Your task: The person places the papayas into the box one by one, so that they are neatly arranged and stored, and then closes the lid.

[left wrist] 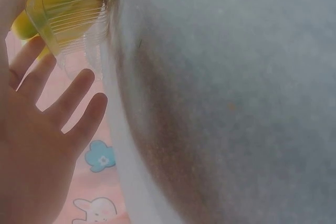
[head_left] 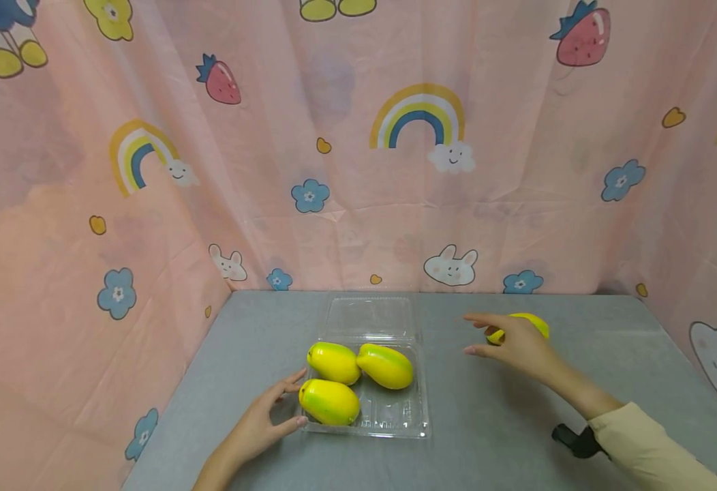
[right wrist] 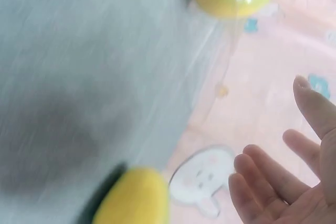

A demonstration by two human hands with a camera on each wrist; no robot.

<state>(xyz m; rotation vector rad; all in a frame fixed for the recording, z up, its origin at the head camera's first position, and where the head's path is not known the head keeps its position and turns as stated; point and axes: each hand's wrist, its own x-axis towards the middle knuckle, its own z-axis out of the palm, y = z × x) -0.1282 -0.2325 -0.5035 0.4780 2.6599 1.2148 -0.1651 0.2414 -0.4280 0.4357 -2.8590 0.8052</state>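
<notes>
Three yellow-green mangoes lie in a clear plastic container (head_left: pixel 395 417): one at the back left (head_left: pixel 334 362), one at the back right (head_left: pixel 386 367) and one at the front left (head_left: pixel 329 402). My left hand (head_left: pixel 254 426) is at the container's left side, thumb by the front corner; the left wrist view shows its fingers (left wrist: pixel 79 90) spread beside the ribbed wall. Off to the right, my right hand (head_left: pixel 514 348) partly covers a fourth mango (head_left: pixel 536 322) on the table. In the right wrist view this mango (right wrist: pixel 137 198) lies apart from the hand, whose fingers hold nothing.
The container's clear lid (head_left: pixel 371 318) is folded back behind it on the grey table (head_left: pixel 260 327). A black object (head_left: pixel 579 441) shows beside the right sleeve (head_left: pixel 653 443). A pink printed curtain (head_left: pixel 364 232) hangs around the table's back and sides.
</notes>
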